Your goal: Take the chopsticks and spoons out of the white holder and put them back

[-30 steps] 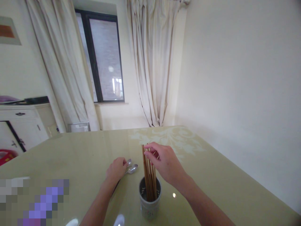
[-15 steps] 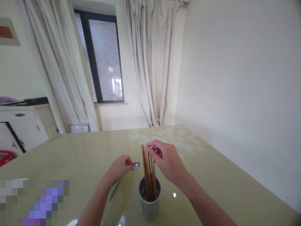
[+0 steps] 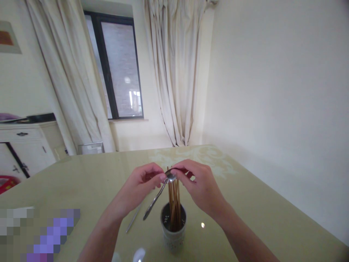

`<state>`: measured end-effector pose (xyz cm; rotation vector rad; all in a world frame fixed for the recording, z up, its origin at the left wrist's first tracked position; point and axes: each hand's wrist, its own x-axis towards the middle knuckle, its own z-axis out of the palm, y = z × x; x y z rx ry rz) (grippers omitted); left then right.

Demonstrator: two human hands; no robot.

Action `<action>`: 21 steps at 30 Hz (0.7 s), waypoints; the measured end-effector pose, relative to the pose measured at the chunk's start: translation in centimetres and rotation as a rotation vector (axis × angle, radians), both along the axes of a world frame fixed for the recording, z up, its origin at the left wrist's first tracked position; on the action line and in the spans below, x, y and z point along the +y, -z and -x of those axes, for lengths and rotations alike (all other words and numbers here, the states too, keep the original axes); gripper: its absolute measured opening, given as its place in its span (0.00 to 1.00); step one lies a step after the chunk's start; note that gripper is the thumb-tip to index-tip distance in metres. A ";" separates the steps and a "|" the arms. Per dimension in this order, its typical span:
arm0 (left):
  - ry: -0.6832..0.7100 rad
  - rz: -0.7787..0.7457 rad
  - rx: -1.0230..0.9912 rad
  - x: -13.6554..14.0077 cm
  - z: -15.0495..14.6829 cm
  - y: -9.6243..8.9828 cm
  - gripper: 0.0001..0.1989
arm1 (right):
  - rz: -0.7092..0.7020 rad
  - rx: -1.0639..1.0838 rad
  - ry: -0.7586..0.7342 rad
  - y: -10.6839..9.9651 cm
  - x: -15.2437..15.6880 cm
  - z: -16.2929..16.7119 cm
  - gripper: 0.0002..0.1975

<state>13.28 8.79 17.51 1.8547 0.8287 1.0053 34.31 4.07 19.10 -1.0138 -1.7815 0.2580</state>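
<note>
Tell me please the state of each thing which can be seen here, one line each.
Spoon, held raised, handle slanting down
Left hand, pinching spoon
Right hand, pinching spoon
Cup, upright
Chopsticks, standing in cup
Utensil, lying on table, partly hidden
Curtains, drawn apart
Window, open or shut unclear
Drawer, shut

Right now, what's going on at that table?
A person's left grip and right grip both hold a spoon at its bowl end, its handle slanting down to the left. It shows in front of the wooden chopsticks, which stand in a cup on the table. Another metal utensil lies left of the cup, partly hidden.
</note>
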 end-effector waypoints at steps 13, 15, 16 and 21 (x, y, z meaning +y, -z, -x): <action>0.211 0.118 0.070 0.5 -0.9 1.5 0.16 | 0.036 0.165 -0.064 2.2 1.8 0.9 0.05; 0.258 0.159 0.043 0.6 -1.2 1.5 0.15 | 0.039 0.195 -0.057 2.3 1.8 1.0 0.05; 0.268 0.178 0.036 0.6 -1.3 1.5 0.15 | 0.039 0.210 -0.054 2.3 1.8 0.9 0.05; 0.240 0.213 0.014 1.0 -1.2 2.0 0.14 | 0.045 0.302 -0.061 2.1 1.9 0.5 0.05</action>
